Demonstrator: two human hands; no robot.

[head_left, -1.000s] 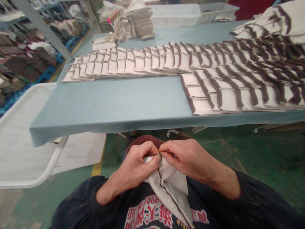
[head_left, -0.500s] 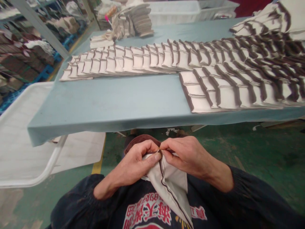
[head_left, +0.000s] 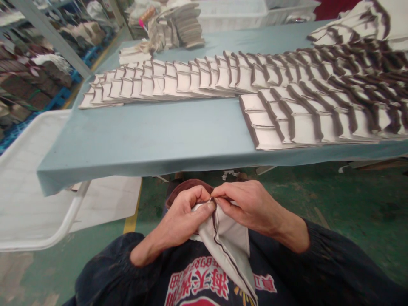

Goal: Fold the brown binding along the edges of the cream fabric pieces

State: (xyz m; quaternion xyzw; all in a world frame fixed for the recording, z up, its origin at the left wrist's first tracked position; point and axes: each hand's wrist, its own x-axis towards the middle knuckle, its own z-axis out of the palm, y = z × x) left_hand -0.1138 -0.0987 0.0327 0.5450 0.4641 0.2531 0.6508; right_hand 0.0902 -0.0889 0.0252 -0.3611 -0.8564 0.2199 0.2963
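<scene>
Close to my body, below the table's front edge, a white fabric piece (head_left: 225, 246) with a dark brown seam hangs from my fingers and drapes over my apron. My left hand (head_left: 188, 216) pinches its top edge between thumb and forefinger. Right beside it, my right hand (head_left: 251, 206) pinches the same edge, with the fingertips of both hands almost touching. Brown cloth (head_left: 188, 187) shows behind my left hand; whether it belongs to the same piece I cannot tell. The exact spot under the fingertips is hidden.
A table with a light blue cover (head_left: 159, 136) stands ahead. On it lie overlapping rows of white pieces with brown edging (head_left: 299, 114) and a stack of beige cloth (head_left: 188, 25). White plastic bins (head_left: 232, 15) stand behind. A white-framed cart (head_left: 68, 221) is at the left.
Both hands stay pinched on the fabric at nearly the same spot. My forearms have shifted only slightly; the table and its rows look unchanged.
</scene>
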